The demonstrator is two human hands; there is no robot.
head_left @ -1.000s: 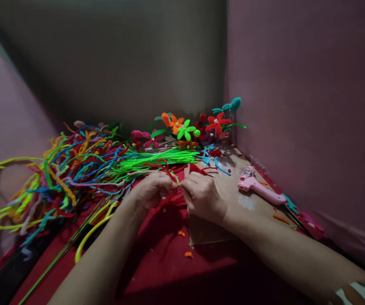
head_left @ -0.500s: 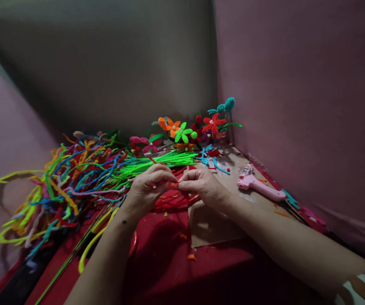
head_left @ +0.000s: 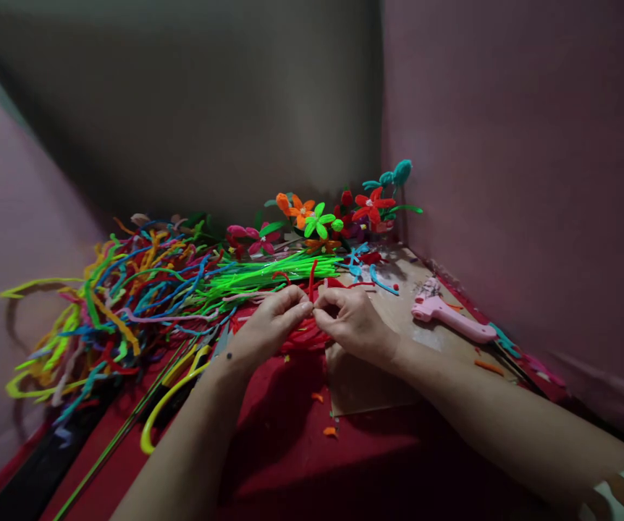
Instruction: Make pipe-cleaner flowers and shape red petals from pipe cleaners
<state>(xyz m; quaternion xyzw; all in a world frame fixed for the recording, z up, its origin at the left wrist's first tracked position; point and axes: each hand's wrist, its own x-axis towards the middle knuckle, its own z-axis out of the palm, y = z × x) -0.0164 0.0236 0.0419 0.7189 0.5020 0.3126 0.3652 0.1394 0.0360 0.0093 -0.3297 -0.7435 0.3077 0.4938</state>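
My left hand [head_left: 284,312] and my right hand [head_left: 351,318] meet over the middle of the table, fingertips pinched close together. Between them they grip a red pipe cleaner [head_left: 313,278], whose free end stands up above the fingers. Most of the held part is hidden by the fingertips. Just below and behind the hands lies a pile of red pipe cleaners [head_left: 304,337]. A bundle of bright green pipe cleaners [head_left: 268,271] lies right behind the hands.
To the left spreads a heap of mixed-colour pipe cleaners [head_left: 143,289]; yellow-handled scissors [head_left: 168,396] lie by my left forearm. Finished pipe-cleaner flowers [head_left: 318,220] line the back. On the right, a pink glue gun [head_left: 456,320] rests on a cardboard sheet [head_left: 371,387].
My hands have shifted and turned their fingertips together. A red pipe cleaner end now stands upright above them. The whole view has moved slightly.
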